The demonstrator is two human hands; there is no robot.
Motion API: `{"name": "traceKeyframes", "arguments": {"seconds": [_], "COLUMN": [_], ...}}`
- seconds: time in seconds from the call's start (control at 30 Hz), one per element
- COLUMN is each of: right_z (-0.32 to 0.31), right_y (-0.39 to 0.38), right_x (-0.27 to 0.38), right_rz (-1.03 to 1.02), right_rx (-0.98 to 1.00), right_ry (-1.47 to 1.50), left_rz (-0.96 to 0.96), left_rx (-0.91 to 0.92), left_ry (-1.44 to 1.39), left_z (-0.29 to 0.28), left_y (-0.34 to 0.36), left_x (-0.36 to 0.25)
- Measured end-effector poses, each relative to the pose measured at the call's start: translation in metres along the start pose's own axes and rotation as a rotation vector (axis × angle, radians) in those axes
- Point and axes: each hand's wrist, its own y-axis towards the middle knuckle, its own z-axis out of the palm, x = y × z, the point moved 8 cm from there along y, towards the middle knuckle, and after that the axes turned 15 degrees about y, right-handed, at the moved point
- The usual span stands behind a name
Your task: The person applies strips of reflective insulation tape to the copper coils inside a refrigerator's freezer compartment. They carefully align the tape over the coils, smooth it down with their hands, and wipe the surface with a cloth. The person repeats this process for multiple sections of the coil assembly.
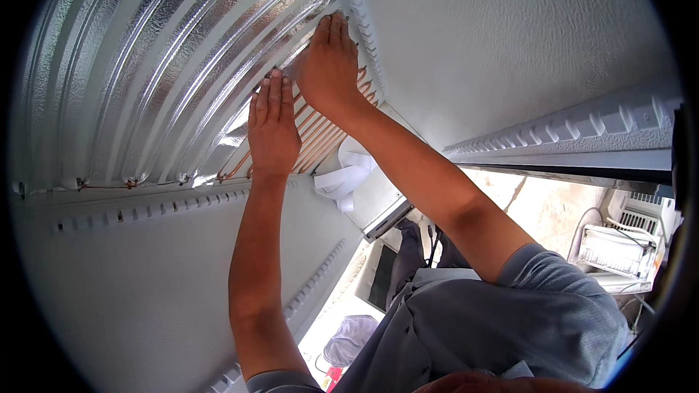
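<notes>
Inside a white cabinet, silver foil tape covers long looping tubes on the back wall. Bare copper tubes run in parallel rows below and beside my hands. My left hand lies flat with fingers stretched out, its fingertips against a foil strip. Farther up along that strip, my right hand also rests flat, fingers together and extended near the corner of the wall. Under both palms the foil is partly hidden. A loose, shiny foil end shows beside the left hand.
Curled white paper strips lie below the copper tubes. Notched white rails line the smooth side walls. Outside the cabinet are a white wire-rack-like item, a grey cloth and a red object.
</notes>
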Motion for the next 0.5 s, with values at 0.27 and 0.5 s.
{"name": "traceKeyframes", "arguments": {"seconds": [0.27, 0.5], "right_z": [-0.026, 0.013], "right_y": [-0.001, -0.043], "right_x": [-0.003, 0.055], "right_rz": [0.250, 0.247], "right_rx": [-0.046, 0.037], "right_ry": [0.402, 0.703], "left_rz": [-0.156, -0.334], "left_rx": [0.129, 0.005], "left_ry": [0.053, 0.016], "left_z": [-0.009, -0.026], "left_y": [-0.058, -0.073], "left_x": [0.038, 0.043]}}
